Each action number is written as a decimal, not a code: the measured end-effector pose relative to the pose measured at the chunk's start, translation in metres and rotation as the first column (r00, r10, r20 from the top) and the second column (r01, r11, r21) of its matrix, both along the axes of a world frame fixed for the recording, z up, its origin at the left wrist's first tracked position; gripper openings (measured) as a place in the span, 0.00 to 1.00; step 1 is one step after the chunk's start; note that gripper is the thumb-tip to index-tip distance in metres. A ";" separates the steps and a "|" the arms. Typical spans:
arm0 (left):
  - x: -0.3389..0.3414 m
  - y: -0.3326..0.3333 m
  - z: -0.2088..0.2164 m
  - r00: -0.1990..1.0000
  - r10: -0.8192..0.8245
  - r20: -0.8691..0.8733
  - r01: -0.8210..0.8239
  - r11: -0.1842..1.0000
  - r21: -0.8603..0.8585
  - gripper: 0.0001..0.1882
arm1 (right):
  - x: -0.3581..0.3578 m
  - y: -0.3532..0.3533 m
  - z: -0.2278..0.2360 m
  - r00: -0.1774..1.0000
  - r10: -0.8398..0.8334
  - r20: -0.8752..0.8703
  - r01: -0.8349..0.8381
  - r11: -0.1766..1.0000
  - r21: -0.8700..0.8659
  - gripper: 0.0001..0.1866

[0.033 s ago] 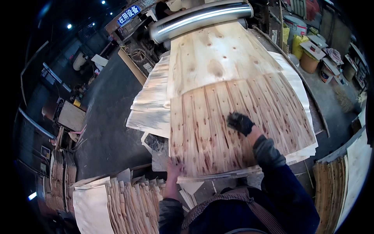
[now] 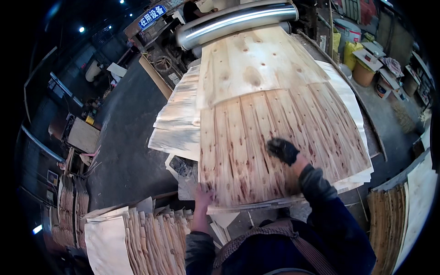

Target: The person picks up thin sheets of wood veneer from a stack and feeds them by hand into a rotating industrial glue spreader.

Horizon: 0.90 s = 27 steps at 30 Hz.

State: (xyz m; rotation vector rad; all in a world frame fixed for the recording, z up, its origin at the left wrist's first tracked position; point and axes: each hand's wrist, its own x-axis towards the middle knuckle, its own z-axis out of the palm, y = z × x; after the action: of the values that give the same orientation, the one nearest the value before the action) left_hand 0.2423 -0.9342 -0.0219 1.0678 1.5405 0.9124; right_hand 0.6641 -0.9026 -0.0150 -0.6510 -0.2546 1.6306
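A knotty, red-brown streaked wood veneer sheet (image 2: 243, 151) lies on top of a stack in front of me. Its far part is covered by a paler veneer sheet (image 2: 254, 57), which reaches back to a shiny metal roller (image 2: 238, 26). My right hand (image 2: 283, 151), in a dark glove, is over the middle of the streaked sheet with its fingers stretched out to the left. At the near left corner, my bare left hand (image 2: 203, 196) rests against the sheet's edge, fingers extended onto it. I cannot make out whether its thumb is under the sheet.
Upright bundles of veneer (image 2: 153, 243) stand at the near left, and more stacked sheets (image 2: 387, 229) at the near right. Lighter veneers (image 2: 176, 130) stick out left of the stack. Buckets (image 2: 363, 73) and bags line the far right. Part of another person (image 2: 191, 11) shows behind the roller.
The pale sheet has shifted slightly away from me, toward the roller. My right hand has come a little nearer to me; my left hand has barely moved.
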 end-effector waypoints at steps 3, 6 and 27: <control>-0.004 -0.001 0.030 0.985 -0.071 0.155 0.071 0.997 0.005 0.30 | -0.021 -0.086 0.007 0.984 0.153 -0.087 -0.138 0.978 0.157 0.17; -0.001 -0.003 0.065 0.973 -0.146 0.177 0.120 0.982 0.147 0.24 | -0.044 -0.142 0.019 0.980 0.176 -0.093 -0.177 0.984 0.000 0.18; -0.040 0.018 0.133 0.975 -0.098 0.198 0.068 0.986 0.152 0.24 | -0.025 -0.206 0.046 0.992 -0.119 -0.030 0.118 0.993 -0.029 0.08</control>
State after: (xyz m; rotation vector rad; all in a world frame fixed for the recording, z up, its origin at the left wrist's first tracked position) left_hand 0.2019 -0.9159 0.1109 1.0957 1.2656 1.0543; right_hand 0.6390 -1.1090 0.0311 -0.6486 -0.1679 1.5312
